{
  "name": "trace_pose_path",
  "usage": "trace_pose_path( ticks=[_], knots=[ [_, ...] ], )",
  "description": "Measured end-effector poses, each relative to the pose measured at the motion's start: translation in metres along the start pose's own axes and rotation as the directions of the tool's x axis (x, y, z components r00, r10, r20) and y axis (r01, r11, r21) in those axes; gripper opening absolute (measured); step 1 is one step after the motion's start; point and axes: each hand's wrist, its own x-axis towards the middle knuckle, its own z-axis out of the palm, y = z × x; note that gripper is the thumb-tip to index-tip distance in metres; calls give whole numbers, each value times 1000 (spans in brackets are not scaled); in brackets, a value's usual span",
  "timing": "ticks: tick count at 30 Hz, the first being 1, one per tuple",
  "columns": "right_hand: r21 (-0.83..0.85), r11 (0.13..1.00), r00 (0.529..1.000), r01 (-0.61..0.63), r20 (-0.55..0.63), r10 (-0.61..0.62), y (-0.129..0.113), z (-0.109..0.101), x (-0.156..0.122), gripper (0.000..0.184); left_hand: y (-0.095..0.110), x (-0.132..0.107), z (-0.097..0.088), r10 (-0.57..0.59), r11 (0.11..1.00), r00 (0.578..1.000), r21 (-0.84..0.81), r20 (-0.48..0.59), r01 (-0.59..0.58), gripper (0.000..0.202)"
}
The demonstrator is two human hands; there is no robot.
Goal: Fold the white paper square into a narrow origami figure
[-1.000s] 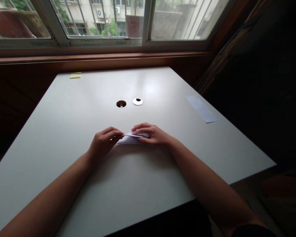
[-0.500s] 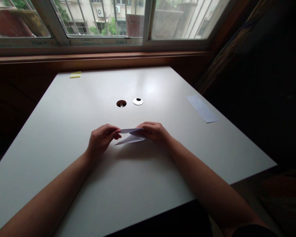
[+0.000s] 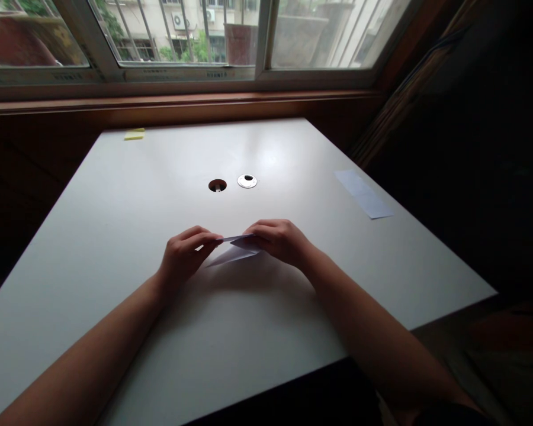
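Between my hands is a folded sheet of white paper [image 3: 236, 254], held just above the white table [image 3: 257, 331]. My left hand [image 3: 187, 251] pinches the left end of its upper fold between thumb and fingers. My right hand [image 3: 278, 239] grips the right end, and its fingers cover that part of the paper. The lower flap spreads open toward the left and points down at the tabletop. How the paper is folded under my right fingers is hidden.
A strip of white paper [image 3: 364, 194] lies near the table's right edge. Yellow sticky notes [image 3: 134, 134] sit at the far left corner. Beyond my hands are a round cable hole [image 3: 217, 186] and a round metal cover [image 3: 247, 181]. A window [image 3: 186, 35] rises behind the table.
My left fingers have closed more over the paper's upper fold and shifted slightly right. That fold now appears thinner and a little lower. My right hand has barely moved.
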Motion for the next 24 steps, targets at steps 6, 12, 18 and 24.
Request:
trace_pose_path(
  ticks=[6,12,18,24],
  knots=[
    [-2,999,993,53,-102,-53,5,1,-1,18,3,-1,-2,-18,996,992,82,-121,29,20],
    [-8,1000,991,21,-134,-22,4,-2,-2,22,5,-2,-4,-47,994,985,87,-165,62,19],
    [-58,997,994,48,-100,-54,3,0,-1,19,3,1,-1,26,997,998,74,-49,-22,26],
    [22,996,994,91,54,-92,13,11,-1,20,-4,-1,4,163,985,965,18,207,-170,31]
  ],
)
